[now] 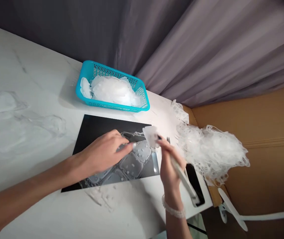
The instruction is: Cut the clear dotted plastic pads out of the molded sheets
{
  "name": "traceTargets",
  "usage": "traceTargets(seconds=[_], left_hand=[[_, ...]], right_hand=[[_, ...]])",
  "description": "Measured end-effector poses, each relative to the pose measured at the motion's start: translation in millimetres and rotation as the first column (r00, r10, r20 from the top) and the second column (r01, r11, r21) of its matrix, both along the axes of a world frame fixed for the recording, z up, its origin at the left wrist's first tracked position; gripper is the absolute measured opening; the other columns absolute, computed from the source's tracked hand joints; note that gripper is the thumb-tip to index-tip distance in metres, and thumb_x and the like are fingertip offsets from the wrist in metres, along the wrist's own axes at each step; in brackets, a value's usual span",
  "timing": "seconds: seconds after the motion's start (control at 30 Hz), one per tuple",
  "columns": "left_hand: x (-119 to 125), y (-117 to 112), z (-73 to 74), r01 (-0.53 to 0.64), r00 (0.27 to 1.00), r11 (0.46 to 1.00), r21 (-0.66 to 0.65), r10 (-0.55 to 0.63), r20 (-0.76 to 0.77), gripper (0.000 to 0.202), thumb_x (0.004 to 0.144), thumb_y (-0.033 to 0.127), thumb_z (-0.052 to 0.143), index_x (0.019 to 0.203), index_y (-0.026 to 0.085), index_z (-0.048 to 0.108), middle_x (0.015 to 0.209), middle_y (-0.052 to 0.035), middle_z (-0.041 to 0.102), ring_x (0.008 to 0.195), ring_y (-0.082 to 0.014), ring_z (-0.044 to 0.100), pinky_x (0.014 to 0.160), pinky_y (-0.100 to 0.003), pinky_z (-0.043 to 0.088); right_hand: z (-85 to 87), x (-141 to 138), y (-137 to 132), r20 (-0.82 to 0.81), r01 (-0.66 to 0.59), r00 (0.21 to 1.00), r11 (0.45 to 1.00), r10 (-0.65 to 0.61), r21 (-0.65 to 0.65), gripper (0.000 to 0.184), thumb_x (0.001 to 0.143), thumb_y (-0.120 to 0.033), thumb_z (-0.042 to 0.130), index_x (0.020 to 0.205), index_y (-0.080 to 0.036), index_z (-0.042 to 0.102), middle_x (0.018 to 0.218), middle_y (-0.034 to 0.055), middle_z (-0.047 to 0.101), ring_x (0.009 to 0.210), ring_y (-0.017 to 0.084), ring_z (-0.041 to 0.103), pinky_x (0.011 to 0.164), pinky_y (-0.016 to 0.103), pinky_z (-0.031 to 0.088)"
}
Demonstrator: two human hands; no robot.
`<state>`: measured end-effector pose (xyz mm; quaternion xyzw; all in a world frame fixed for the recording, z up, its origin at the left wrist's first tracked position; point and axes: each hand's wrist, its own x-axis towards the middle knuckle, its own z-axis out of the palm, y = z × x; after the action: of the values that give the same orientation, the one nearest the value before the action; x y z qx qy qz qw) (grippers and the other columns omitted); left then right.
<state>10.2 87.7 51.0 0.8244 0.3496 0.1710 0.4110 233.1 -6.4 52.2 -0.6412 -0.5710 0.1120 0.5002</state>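
Observation:
My left hand (107,151) is over a black mat (82,132), with thumb and forefinger apart at a clear, pliable sheet (132,164) divided into rounded panels with small pale dots. Its other fingers are curled and partly hidden. In my right hand (170,166), which wears a beaded bracelet, a long white-handled tool (185,181) is gripped like a pen. A frosted, translucent white piece (151,135) is at the tool's dark tip, just past my right fingertips. How the tip meets this piece is blurred.
A blue plastic basket (114,108) behind the mat holds a pile of similar white pieces (113,89). Tangled clear offcuts (211,149) heap up at the right beside cardboard (268,132). A dark phone-like object (195,182) lies near the table's right edge. Grey curtains (156,43) hang behind.

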Motion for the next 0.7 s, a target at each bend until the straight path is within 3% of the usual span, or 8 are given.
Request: traceTargets(seconds=[0.03, 0.1, 0.17, 0.2, 0.33, 0.43, 0.53, 0.7], left_hand=[[1.3, 3.6, 4.6, -0.058, 0.994, 0.97, -0.236, 0.077, 0.076, 0.057, 0.1, 0.058, 0.035, 0.096, 0.016, 0.074, 0.094, -0.0103, 0.075, 0.095, -0.0241, 0.069, 0.091, -0.041, 0.051], [3.7, 9.0, 5.3, -0.035, 0.962, 0.76, -0.649, 0.203, 0.185, 0.062, 0.095, 0.065, 0.038, 0.096, 0.013, 0.072, 0.089, -0.0115, 0.074, 0.084, -0.0228, 0.07, 0.078, -0.036, 0.054], [5.4, 11.3, -3.8, 0.075, 0.936, 0.567, -0.82, 0.243, 0.254, 0.053, 0.09, 0.06, 0.054, 0.098, 0.011, 0.072, 0.091, -0.0112, 0.074, 0.082, -0.0206, 0.069, 0.074, -0.031, 0.052], [6.0, 11.4, -10.2, 0.103, 0.931, 0.537, -0.837, 0.243, 0.271, 0.046, 0.086, 0.054, 0.062, 0.097, 0.011, 0.072, 0.091, -0.0106, 0.074, 0.081, -0.0195, 0.069, 0.073, -0.029, 0.051], [6.9, 7.5, -28.1, 0.06, 0.942, 0.629, -0.775, 0.222, 0.253, 0.029, 0.08, 0.039, 0.07, 0.095, 0.014, 0.072, 0.087, -0.008, 0.076, 0.081, -0.0203, 0.069, 0.069, -0.027, 0.048], [6.8, 4.6, -25.4, 0.015, 0.953, 0.744, -0.668, 0.192, 0.236, 0.023, 0.079, 0.038, 0.068, 0.087, 0.017, 0.073, 0.078, -0.0055, 0.075, 0.079, -0.023, 0.069, 0.066, -0.027, 0.048], [7.1, 2.3, -17.2, -0.013, 0.96, 0.846, -0.532, 0.16, 0.23, 0.019, 0.08, 0.035, 0.066, 0.078, 0.018, 0.072, 0.071, -0.0029, 0.071, 0.072, -0.0219, 0.067, 0.06, -0.026, 0.046], [12.5, -5.3, -11.1, -0.06, 0.967, 0.934, -0.353, 0.142, 0.21, 0.024, 0.085, 0.035, 0.062, 0.07, 0.017, 0.068, 0.063, 0.0004, 0.064, 0.061, -0.0163, 0.06, 0.054, -0.023, 0.039]], right_hand=[[4.7, -17.8, -4.3, 0.088, -0.158, 0.983, 0.987, 0.159, -0.016, 0.031, 0.098, -0.014, 0.048, 0.111, -0.028, 0.072, 0.131, 0.0078, 0.067, 0.128, 0.027, 0.06, 0.108, 0.052, 0.049], [13.6, -40.5, -11.6, 0.248, -0.43, 0.863, 0.898, 0.44, -0.098, 0.039, 0.098, -0.011, 0.045, 0.125, -0.031, 0.066, 0.138, 0.0059, 0.063, 0.136, 0.025, 0.052, 0.109, 0.052, 0.048], [17.9, -46.5, -17.3, 0.315, -0.559, 0.746, 0.808, 0.587, -0.184, 0.038, 0.104, -0.025, 0.04, 0.136, -0.029, 0.059, 0.139, 0.0075, 0.062, 0.138, 0.026, 0.049, 0.106, 0.05, 0.05], [18.0, -44.9, -19.3, 0.304, -0.567, 0.742, 0.801, 0.598, -0.194, 0.041, 0.106, -0.038, 0.033, 0.136, -0.028, 0.059, 0.137, 0.0086, 0.063, 0.136, 0.027, 0.052, 0.104, 0.051, 0.051], [11.3, -28.4, -15.4, 0.015, -0.235, 0.972, 0.969, 0.236, -0.075, 0.08, 0.099, -0.064, 0.002, 0.112, -0.024, 0.07, 0.101, 0.0089, 0.076, 0.098, 0.027, 0.072, 0.089, 0.049, 0.054], [8.4, -21.7, 5.6, 0.017, 0.023, 1.0, 0.983, -0.02, -0.18, 0.055, 0.104, -0.054, 0.025, 0.086, -0.023, 0.066, 0.084, 0.0052, 0.072, 0.086, 0.023, 0.069, 0.085, 0.041, 0.05], [9.4, -23.8, 30.8, 0.127, -0.092, 0.981, 0.926, 0.147, -0.367, 0.03, 0.094, -0.041, 0.055, 0.071, -0.022, 0.049, 0.074, 0.0005, 0.061, 0.075, 0.019, 0.058, 0.077, 0.034, 0.044], [10.7, -33.4, 45.5, -0.217, -0.334, 0.939, 0.851, 0.265, -0.406, 0.034, 0.085, -0.028, 0.059, 0.071, -0.024, 0.028, 0.07, -0.0037, 0.052, 0.067, 0.013, 0.049, 0.063, 0.026, 0.039]])
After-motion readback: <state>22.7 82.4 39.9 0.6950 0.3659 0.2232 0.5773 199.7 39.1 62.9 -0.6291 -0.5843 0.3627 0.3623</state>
